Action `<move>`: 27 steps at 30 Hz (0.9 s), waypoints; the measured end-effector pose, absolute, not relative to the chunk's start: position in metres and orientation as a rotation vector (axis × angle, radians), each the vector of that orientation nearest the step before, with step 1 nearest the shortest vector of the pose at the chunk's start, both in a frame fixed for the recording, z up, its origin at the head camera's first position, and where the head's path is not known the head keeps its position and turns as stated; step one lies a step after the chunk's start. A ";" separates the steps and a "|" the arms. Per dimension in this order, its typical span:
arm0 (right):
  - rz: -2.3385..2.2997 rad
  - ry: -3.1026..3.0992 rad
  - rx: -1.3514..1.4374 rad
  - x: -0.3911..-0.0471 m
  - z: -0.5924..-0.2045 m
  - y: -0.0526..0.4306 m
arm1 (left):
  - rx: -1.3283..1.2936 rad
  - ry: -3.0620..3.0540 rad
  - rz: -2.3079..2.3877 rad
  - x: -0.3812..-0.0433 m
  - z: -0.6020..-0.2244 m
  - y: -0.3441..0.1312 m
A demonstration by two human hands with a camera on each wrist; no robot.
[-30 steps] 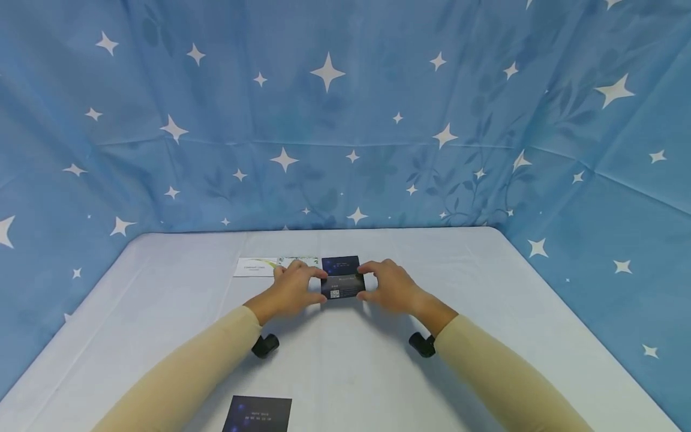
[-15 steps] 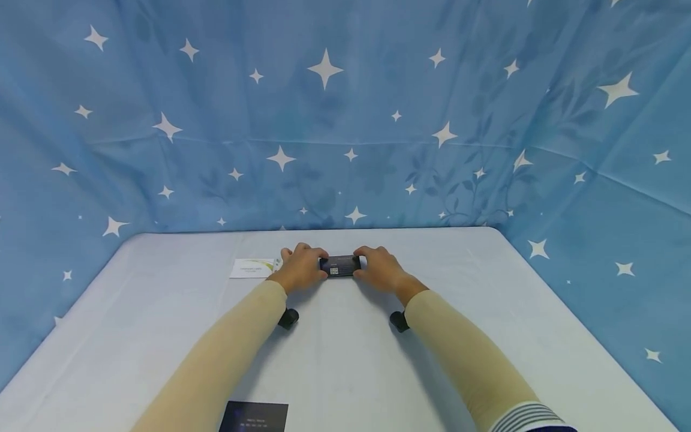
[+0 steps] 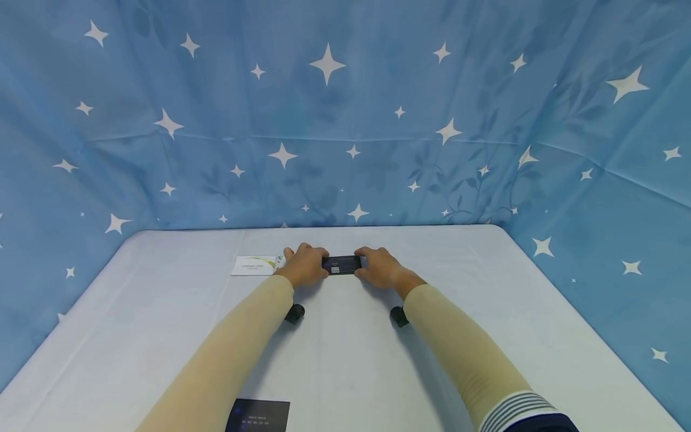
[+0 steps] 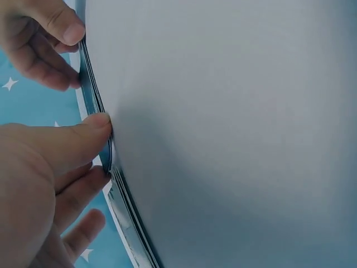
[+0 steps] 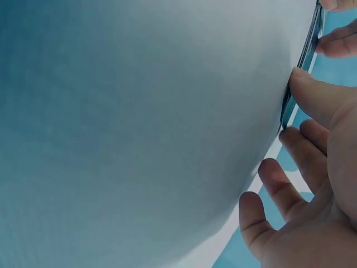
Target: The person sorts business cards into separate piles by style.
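Observation:
A dark card (image 3: 342, 266) printed with a small QR code lies flat near the table's far edge. My left hand (image 3: 306, 264) pinches its left end between thumb and fingers. At the opposite end, my right hand (image 3: 379, 267) grips it the same way. Seen edge-on in the left wrist view, the dark cards (image 4: 93, 84) form a thin layered stack between the two hands. Just left of it lies a white card (image 3: 254, 266) with a yellow-green curve. A patterned card (image 3: 279, 262) beside that is mostly hidden behind my left hand.
Another dark card (image 3: 261, 415) lies at the near edge of the white table (image 3: 345, 360), partly cut off by the frame. A blue star-printed curtain (image 3: 345, 120) stands behind the table and along its sides.
Both hands have moved forward with the dark card, which now lies over the dark card that showed behind it. Over the last half second the hands stay almost still.

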State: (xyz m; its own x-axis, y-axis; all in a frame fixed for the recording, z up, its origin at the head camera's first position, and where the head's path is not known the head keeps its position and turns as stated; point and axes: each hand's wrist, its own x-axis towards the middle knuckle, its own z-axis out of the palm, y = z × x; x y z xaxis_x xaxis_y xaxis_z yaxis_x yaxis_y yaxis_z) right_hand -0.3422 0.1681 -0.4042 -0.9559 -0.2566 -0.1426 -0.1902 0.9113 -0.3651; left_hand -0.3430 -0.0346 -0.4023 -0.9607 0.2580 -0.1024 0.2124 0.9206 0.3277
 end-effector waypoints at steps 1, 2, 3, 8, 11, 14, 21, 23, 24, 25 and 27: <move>-0.523 2.880 -0.342 -0.343 -0.404 0.168 | 0.362 2.932 0.475 -0.343 -0.402 -0.035; -0.518 2.878 -0.347 -0.343 -0.404 0.168 | 0.363 2.927 0.473 -0.343 -0.401 -0.035; -0.519 2.875 -0.353 -0.343 -0.403 0.168 | 0.364 2.922 0.475 -0.342 -0.400 -0.035; -0.505 2.876 -0.384 -0.345 -0.402 0.168 | 0.368 2.916 0.483 -0.339 -0.395 -0.036; -0.510 2.883 -0.398 -0.347 -0.400 0.167 | 0.379 2.920 0.484 -0.340 -0.392 -0.037; -0.512 2.886 -0.392 -0.348 -0.398 0.167 | 0.387 2.921 0.479 -0.342 -0.390 -0.038; -0.506 2.881 -0.355 -0.347 -0.401 0.167 | 0.358 2.916 0.506 -0.344 -0.396 -0.037; -0.504 2.885 -0.366 -0.347 -0.402 0.168 | 0.358 2.917 0.514 -0.343 -0.398 -0.037; -0.505 2.885 -0.373 -0.347 -0.403 0.169 | 0.362 2.917 0.520 -0.342 -0.398 -0.037; -0.508 2.885 -0.378 -0.346 -0.403 0.169 | 0.374 2.919 0.526 -0.340 -0.398 -0.038; -0.523 2.884 -0.384 -0.345 -0.401 0.170 | 0.396 2.917 0.553 -0.337 -0.396 -0.041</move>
State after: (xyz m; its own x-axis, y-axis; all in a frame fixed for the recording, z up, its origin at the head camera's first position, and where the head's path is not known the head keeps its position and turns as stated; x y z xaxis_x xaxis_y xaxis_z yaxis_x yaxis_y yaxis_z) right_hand -0.3449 0.1700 -0.4014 -0.9494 -0.2837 -0.1345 -0.2184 0.9045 -0.3663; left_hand -0.3369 -0.0408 -0.3959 -0.9546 0.2828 -0.0933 0.2291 0.8975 0.3768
